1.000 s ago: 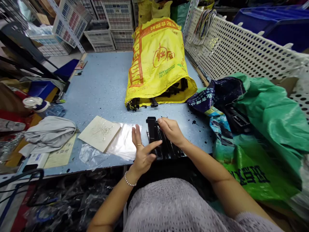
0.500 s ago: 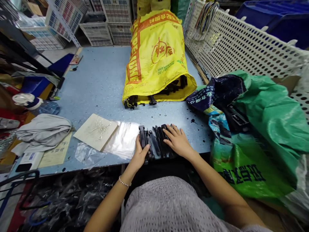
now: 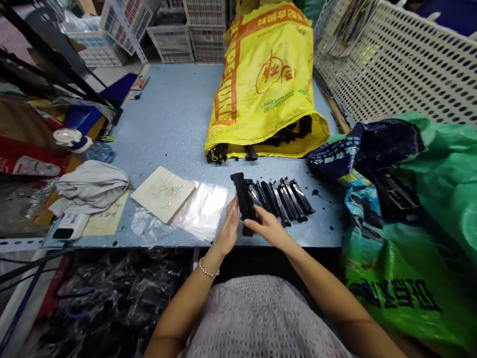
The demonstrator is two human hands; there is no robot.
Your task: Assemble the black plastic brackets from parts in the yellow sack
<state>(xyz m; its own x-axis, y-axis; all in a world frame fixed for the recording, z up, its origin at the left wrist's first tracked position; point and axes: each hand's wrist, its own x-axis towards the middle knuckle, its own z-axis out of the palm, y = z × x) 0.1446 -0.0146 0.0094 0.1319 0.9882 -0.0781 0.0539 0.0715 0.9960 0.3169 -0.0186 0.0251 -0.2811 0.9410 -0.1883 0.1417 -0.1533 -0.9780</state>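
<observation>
Yellow sack (image 3: 285,119): circled red Chinese chars, orange-band Latin caps (blurry), sm. green print. Navy bag (image 3: 387,141): white chars incl. "有限公". Green bag (image 3: 395,258): lg. dark chars, unclear.

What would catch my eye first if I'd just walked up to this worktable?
Probably the big yellow sack lying on the worktable, its open mouth towards the near edge and dark pieces showing inside. Next might come the row of slim black pieces, side by side between that mouth and the near edge. The bright green bag with dark lettering, at the right of the view, stands out too.
</observation>
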